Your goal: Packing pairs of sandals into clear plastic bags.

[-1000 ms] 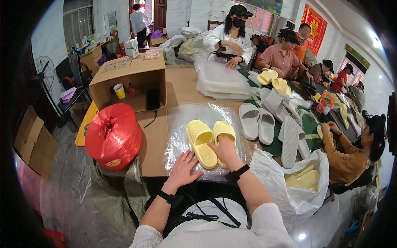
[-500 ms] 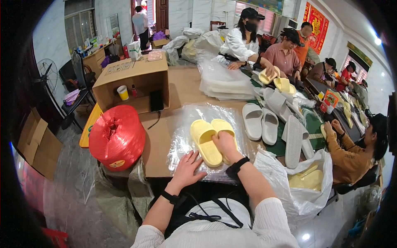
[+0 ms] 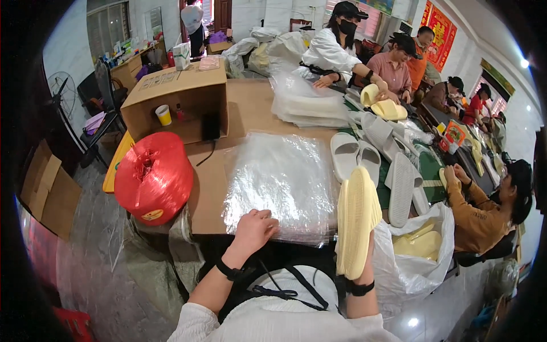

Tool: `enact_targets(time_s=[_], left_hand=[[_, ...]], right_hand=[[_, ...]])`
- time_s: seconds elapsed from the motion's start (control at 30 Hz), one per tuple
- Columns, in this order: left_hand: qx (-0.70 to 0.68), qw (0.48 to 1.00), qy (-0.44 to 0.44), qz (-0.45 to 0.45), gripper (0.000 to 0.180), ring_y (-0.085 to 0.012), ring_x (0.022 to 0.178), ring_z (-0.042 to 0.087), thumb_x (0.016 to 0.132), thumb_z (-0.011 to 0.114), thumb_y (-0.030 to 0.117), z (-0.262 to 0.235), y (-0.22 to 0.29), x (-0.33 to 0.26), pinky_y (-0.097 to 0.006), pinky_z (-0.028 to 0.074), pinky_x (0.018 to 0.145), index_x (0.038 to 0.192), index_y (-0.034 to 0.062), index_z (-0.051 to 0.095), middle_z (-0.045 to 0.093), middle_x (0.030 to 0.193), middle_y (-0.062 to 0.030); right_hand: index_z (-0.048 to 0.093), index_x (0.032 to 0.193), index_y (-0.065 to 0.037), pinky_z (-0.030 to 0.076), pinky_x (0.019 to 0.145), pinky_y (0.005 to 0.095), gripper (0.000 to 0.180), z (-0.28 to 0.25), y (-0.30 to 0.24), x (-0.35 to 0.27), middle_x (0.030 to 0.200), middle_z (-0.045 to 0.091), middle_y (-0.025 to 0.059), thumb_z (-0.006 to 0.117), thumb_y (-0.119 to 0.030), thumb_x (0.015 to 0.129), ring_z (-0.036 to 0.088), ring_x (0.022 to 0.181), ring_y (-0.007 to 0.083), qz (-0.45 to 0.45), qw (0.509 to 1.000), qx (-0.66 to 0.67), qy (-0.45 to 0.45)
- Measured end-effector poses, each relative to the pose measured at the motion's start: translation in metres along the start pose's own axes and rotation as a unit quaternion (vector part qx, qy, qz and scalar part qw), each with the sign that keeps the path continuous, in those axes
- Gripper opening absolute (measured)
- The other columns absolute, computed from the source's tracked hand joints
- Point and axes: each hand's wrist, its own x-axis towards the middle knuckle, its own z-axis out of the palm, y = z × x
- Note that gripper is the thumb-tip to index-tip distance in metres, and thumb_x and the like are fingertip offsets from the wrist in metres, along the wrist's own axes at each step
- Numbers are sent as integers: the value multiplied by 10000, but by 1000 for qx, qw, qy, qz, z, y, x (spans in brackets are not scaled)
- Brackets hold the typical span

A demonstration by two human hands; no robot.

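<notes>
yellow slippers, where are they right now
In the head view the yellow slippers are held upright in the right hand, at the table's near edge, just right of the stack of clear plastic bags that the left hand rests on.

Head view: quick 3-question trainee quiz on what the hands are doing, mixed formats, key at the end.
1. True or false: the right hand holds the yellow slippers raised off the table, soles showing.
2. What do the fingers of the left hand rest on?
A. the red twine spool
B. the stack of clear plastic bags
C. the cardboard box
3. Fill in: the white slippers lie on the table to the ____ of the clear bags.

Key
1. True
2. B, at the stack's near edge
3. right
</notes>
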Motion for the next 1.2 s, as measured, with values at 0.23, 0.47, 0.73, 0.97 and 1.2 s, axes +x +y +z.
enact_targets(time_s=[0.23,0.47,0.73,0.97,1.2], left_hand=[[-87,993,19,-74,199,-287,1025,630,921,644,240,4,0,-4,-367,522,865,971,92,766,710,1125,-75],[-206,949,63,-229,245,-347,885,669,928,620,271,17,-15,-2,-395,531,782,957,63,746,731,958,-120],[-297,916,32,-268,199,-164,751,665,905,660,186,13,-30,9,-291,518,699,1019,35,723,726,846,-84],[-145,988,-52,-9,318,-335,1209,541,851,736,273,13,-27,-9,-404,465,996,1103,81,713,619,1275,-114],[-51,998,-23,-13,389,-329,1353,439,805,772,278,13,-8,-20,-477,351,1077,1174,182,699,564,1403,-72]], right_hand=[[587,1221,-63,554,561,270,254,-10,0,-15,914,684,71,580,-168,989,674,687,159,-28,999,19,-11],[562,1247,-30,561,676,277,285,-2,2,-20,1000,683,76,588,-89,969,683,814,155,-67,997,-1,-47],[683,1044,22,518,753,298,228,32,-8,-46,997,716,87,703,-58,831,647,899,116,-237,841,-400,-278],[656,1130,26,522,774,264,232,14,12,-32,1039,702,64,627,-23,905,658,906,130,-166,942,-226,-184],[587,1257,-2,554,787,281,321,21,-10,-30,1112,685,68,591,9,937,679,926,155,-212,970,-91,-78]])
